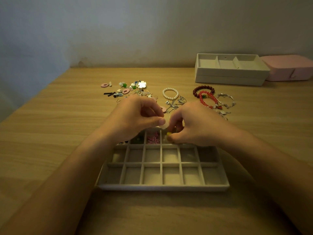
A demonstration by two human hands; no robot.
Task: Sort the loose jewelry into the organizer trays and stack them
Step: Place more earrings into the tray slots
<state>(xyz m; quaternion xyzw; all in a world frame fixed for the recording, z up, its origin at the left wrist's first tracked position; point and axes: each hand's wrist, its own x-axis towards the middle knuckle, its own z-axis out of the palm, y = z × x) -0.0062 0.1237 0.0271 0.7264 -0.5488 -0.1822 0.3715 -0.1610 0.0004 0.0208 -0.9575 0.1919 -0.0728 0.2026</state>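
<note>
From my remote seat I see both hands meeting over the far row of the grid tray (162, 187). The left hand (137, 116) has its fingers curled, with the thumb pinching a small pale piece (164, 126). The right hand (194, 122) is curled too, and its fingertips nip a tiny yellow piece (168, 134) just beside the pale one. I cannot tell whether the two are parts of one item.

The grid tray lies flat on the table (67, 116), close to me. Its long axis runs left to right and its near long edge faces me. In the far row, under the hands, one compartment holds pink earrings (153, 139) and the compartment to its left holds something green (138, 139).

Beyond the hands, loose jewelry is spread across the table. At far left there is a pile of earrings (133, 88). Silver chains (176, 103) lie just past the right hand, with a pearl bracelet (170, 93) behind them. To the right sit a dark red bracelet (203, 88), a bright red bracelet (207, 99) overlapping it, and a silver bracelet (226, 100).

At far right, two stacked trays (230, 77) sit with their long axis also running left to right, and the top one is divided into wide compartments. A pink box (288, 68) is just beside them, against the wall (152, 31).
</note>
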